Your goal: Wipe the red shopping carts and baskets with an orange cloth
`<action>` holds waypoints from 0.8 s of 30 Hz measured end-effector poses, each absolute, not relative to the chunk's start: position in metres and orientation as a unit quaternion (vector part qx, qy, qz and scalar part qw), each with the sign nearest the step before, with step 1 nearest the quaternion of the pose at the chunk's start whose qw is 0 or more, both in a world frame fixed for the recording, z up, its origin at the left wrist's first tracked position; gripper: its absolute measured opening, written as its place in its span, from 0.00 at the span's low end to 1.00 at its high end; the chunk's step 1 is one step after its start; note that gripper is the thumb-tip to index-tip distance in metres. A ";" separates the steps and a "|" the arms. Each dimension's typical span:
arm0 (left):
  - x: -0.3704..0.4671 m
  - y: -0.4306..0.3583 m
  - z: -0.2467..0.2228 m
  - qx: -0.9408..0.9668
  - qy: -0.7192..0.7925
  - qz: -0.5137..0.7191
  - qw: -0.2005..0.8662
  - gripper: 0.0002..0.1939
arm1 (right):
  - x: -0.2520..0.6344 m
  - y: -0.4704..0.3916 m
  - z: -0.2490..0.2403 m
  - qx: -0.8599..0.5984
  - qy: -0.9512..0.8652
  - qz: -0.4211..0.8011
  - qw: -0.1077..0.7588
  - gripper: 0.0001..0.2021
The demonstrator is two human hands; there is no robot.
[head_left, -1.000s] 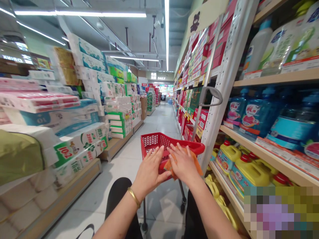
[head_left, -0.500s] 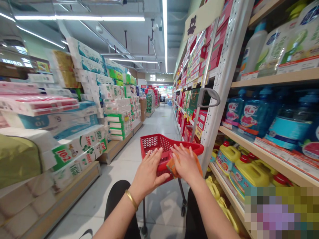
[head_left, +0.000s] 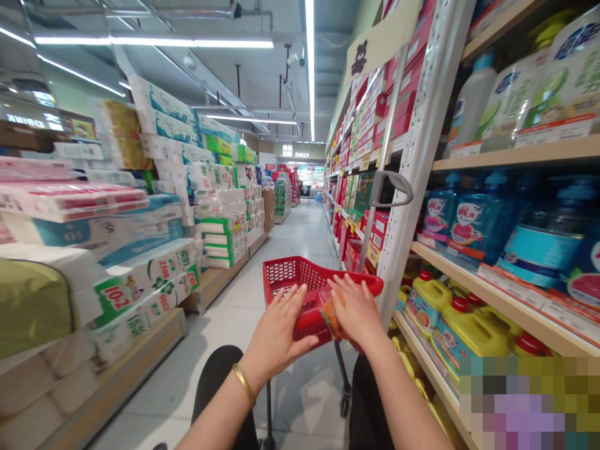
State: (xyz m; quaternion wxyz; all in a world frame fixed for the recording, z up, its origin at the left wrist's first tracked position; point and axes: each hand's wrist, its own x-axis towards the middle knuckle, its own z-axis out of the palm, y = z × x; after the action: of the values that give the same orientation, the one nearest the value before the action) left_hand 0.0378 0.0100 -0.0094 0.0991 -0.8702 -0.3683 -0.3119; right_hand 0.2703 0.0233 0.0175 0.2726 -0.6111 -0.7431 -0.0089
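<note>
A red rolling shopping basket [head_left: 289, 277] with perforated sides stands in the aisle between my knees. A metal pole rises from its right side to a grey handle [head_left: 394, 189]. My left hand [head_left: 279, 322] is flat over the basket's near left edge, fingers stretched and spread, holding nothing. My right hand [head_left: 354, 309] is over the near right part of the basket with an orange packet [head_left: 329, 312] under its palm and fingers. The right thumb and much of the packet are hidden. Most of the basket's inside is hidden too.
Stacked tissue packs [head_left: 145, 287] line the left side on low wooden platforms. Close on the right, a shelf rack holds blue pump bottles [head_left: 473, 219] and yellow jugs [head_left: 469, 328]. A white perforated post [head_left: 412, 162] stands beside the basket. The tiled aisle [head_left: 304, 228] runs ahead.
The orange packet has turned and shows less to the right of my right hand. Both hands and the basket appear slightly lower in view; the left hand stays spread.
</note>
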 end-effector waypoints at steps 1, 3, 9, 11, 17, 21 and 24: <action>0.037 0.010 -0.009 -0.871 -0.366 -0.312 0.099 0.52 | 0.281 0.030 0.018 -0.646 -0.714 0.001 0.270 0.25; 0.037 0.009 -0.008 -0.872 -0.361 -0.314 0.102 0.52 | 0.297 0.042 0.020 -0.690 -0.674 0.009 0.264 0.26; 0.034 0.014 -0.011 -0.873 -0.349 -0.316 0.124 0.53 | 0.275 0.027 0.022 -0.577 -0.771 -0.008 0.269 0.24; 0.031 0.015 -0.012 -0.873 -0.346 -0.316 0.133 0.52 | 0.265 0.018 0.020 -0.533 -0.800 -0.015 0.273 0.24; 0.026 0.014 -0.011 -0.877 -0.342 -0.311 0.130 0.51 | 0.288 0.033 0.015 -0.632 -0.718 -0.002 0.292 0.24; 0.026 0.014 -0.010 -0.877 -0.338 -0.315 0.134 0.51 | 0.301 0.047 0.017 -0.654 -0.706 0.005 0.273 0.25; 0.026 0.017 -0.013 -0.875 -0.336 -0.318 0.140 0.51 | 0.289 0.040 0.019 -0.624 -0.735 -0.002 0.263 0.24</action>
State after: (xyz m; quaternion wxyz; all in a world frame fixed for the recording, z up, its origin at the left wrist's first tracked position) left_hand 0.0260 0.0165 -0.0129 0.1400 -0.8754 -0.3357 -0.3184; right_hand 0.2895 0.0403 0.0189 0.2634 -0.6243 -0.7355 -0.0016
